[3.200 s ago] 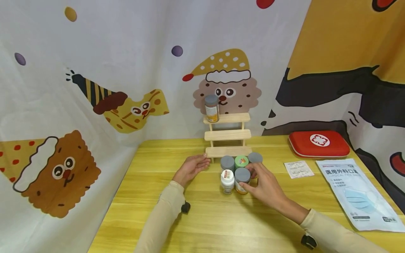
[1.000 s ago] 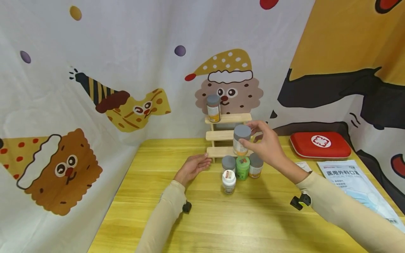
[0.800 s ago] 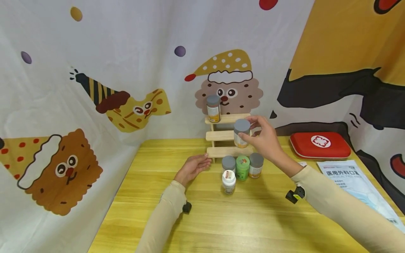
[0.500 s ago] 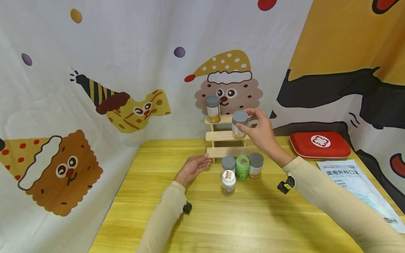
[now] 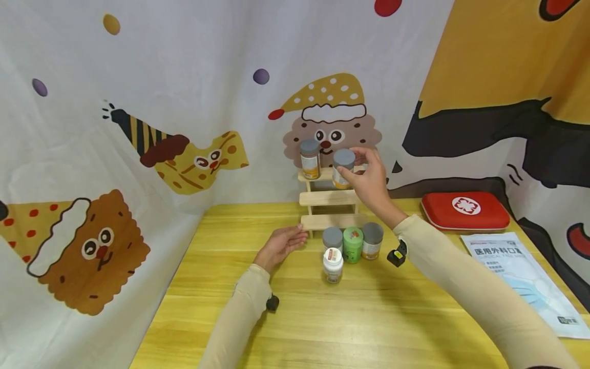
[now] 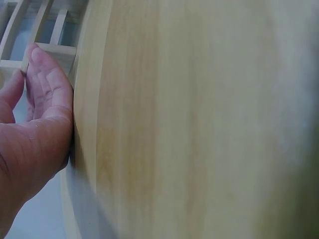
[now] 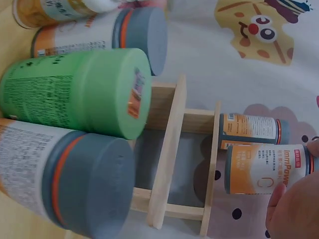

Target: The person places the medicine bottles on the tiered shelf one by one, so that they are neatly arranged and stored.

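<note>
My right hand (image 5: 371, 179) pinches a grey-lidded supplement bottle (image 5: 343, 169) near the lid, in front of the top step of a small three-step wooden rack (image 5: 329, 198). Whether its base touches the step cannot be told. Another grey-lidded bottle (image 5: 310, 160) stands upright at that step's left end. At the rack's lower left, my left hand (image 5: 282, 245) holds the end of the bottom step between thumb and fingers; the left wrist view shows the thumb (image 6: 14, 92) against the wood. Before the rack stand a green bottle (image 5: 353, 246), two grey-lidded bottles (image 5: 372, 242) and a white bottle (image 5: 333, 265).
On the right of the wooden table (image 5: 295, 318) lie a red first-aid case (image 5: 465, 211) and a surgical mask packet (image 5: 525, 282). A cartoon-printed curtain (image 5: 207, 77) hangs right behind the rack.
My right hand has taken the grey-lidded bottle from the group on the table, lifted it past the lower steps and brought it left to the top step's height. The left hand stays put.
</note>
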### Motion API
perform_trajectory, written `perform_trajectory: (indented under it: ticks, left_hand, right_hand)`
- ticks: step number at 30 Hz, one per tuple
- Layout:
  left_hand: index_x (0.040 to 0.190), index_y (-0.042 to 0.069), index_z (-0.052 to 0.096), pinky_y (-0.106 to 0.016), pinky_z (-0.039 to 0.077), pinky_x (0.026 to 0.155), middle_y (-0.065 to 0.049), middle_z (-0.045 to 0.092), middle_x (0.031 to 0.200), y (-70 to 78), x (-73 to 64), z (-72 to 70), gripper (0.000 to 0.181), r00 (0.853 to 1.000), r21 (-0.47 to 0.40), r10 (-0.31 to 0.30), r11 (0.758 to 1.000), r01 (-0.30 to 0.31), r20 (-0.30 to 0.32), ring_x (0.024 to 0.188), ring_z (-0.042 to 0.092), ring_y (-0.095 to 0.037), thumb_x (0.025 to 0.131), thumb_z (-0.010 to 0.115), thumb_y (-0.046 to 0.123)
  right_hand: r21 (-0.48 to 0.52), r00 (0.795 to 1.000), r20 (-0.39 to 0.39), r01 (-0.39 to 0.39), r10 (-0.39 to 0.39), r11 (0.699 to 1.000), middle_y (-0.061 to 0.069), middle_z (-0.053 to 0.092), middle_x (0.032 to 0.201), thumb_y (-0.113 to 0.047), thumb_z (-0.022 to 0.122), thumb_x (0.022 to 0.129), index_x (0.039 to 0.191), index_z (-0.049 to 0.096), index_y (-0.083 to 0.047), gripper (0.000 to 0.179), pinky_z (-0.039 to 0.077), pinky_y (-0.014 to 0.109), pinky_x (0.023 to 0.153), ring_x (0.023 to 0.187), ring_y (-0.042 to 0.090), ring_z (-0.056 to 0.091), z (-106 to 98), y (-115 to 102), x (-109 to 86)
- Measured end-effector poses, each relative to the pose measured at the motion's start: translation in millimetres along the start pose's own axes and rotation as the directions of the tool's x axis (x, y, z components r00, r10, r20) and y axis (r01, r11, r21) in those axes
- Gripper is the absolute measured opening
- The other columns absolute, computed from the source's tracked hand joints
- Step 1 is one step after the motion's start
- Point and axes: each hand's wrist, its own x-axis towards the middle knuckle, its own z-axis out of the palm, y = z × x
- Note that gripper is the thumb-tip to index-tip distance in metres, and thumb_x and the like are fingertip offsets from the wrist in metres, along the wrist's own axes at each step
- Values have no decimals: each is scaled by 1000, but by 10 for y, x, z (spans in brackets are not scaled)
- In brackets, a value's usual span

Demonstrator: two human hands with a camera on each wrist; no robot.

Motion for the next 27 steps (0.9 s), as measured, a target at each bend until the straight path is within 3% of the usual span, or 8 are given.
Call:
perform_trajectory:
  ticks: [9,19,27]
  left_hand:
    - [131,-8,65,-23,65,83,-1,80,94,-22,20,15,36,1000,-18,17,1000,-17,8,86,77,-9,109,61,20]
    - [139,-5,61,-24,65,87,1,81,96,-48,37,-6,39,1000,-23,5,1000,-4,20,88,77,-9,110,60,22]
    - [139,-5,60,-27,65,90,-1,81,99,-26,14,-4,39,1000,-14,0,1000,0,-3,92,77,-11,111,59,21]
  right_hand:
    - [-19,999,-31,-25,24,1000,16,54,129,-21,82,95,139,60,-7,52,51,16,85,113,26,57,100,21,181]
    - [-10,999,-40,-24,24,1000,16,56,131,-18,83,94,140,59,-6,53,56,39,92,116,34,59,235,72,264]
    - [-68,998,-42,-49,46,996,16,57,131,-19,83,94,141,58,-4,55,52,34,88,113,30,59,317,81,311]
